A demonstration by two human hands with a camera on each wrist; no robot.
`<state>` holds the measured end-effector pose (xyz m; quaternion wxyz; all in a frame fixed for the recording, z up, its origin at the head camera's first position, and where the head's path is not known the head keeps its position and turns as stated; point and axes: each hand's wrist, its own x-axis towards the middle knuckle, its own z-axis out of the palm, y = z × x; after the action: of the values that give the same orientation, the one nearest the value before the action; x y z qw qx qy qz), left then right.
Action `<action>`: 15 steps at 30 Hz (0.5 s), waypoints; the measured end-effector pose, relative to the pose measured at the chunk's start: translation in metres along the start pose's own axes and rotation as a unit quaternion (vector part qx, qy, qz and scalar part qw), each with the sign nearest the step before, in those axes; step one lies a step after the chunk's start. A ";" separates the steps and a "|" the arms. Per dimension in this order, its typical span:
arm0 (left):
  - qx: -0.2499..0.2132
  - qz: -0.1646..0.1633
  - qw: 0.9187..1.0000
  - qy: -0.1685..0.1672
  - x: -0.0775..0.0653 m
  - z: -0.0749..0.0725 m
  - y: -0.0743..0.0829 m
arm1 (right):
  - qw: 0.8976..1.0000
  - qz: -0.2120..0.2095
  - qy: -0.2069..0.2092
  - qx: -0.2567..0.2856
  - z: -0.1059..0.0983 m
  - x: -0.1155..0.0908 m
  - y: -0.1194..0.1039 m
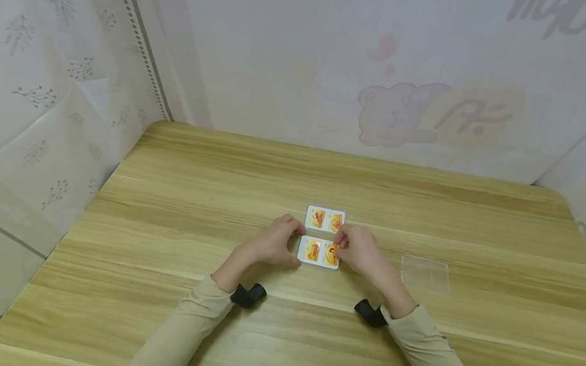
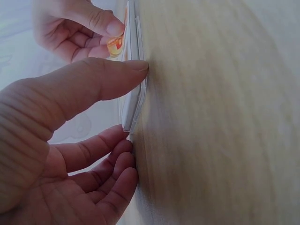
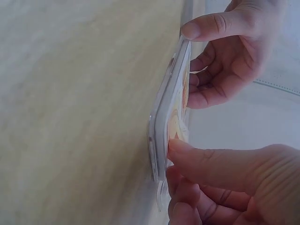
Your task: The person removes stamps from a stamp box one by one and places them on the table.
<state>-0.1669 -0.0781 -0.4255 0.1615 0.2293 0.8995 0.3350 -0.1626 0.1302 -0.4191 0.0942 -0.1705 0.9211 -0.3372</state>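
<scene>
Near the table's middle lies a flat white case with clear edges, bearing two orange-yellow printed pictures. My left hand holds its left end, thumb at the near corner and index finger at the far corner. At the case's right end, my right hand pinches a small orange-yellow printed piece between thumb and finger. In the left wrist view that piece stands away from the case's face. Just beyond is a similar white panel with two pictures, partly covered by the right fingers.
A clear plastic rectangular cover lies right of the right hand. Black wrist mounts sit under both wrists, close to the wooden table. A printed curtain hangs behind the table's far edge.
</scene>
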 end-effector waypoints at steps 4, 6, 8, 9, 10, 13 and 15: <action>0.004 0.002 1.000 0.000 0.000 0.000 0.000 | 1.000 -0.006 0.004 -0.004 0.000 -0.001 0.000; 0.004 0.003 1.000 0.000 0.000 0.000 0.000 | 1.000 -0.011 0.008 -0.009 0.001 -0.001 0.001; 0.005 0.002 1.000 -0.001 0.000 0.000 0.000 | 1.000 -0.014 0.012 -0.012 0.001 -0.002 0.001; 0.005 0.002 1.000 -0.002 0.000 0.000 0.000 | 1.000 -0.016 0.014 -0.012 0.002 -0.002 0.001; 0.004 0.002 1.000 -0.002 0.000 -0.001 0.000 | 1.000 -0.019 0.017 -0.013 0.002 -0.002 0.002; 0.001 0.002 1.000 -0.002 0.000 -0.001 0.001 | 0.999 -0.024 0.023 -0.010 0.003 -0.003 0.002; 0.000 0.002 1.000 0.000 -0.001 -0.001 0.001 | 0.999 -0.029 0.027 -0.009 0.004 -0.003 0.003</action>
<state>-0.1667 -0.0784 -0.4237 0.1610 0.2316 0.8989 0.3353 -0.1593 0.1316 -0.4238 0.0583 -0.1892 0.9208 -0.3360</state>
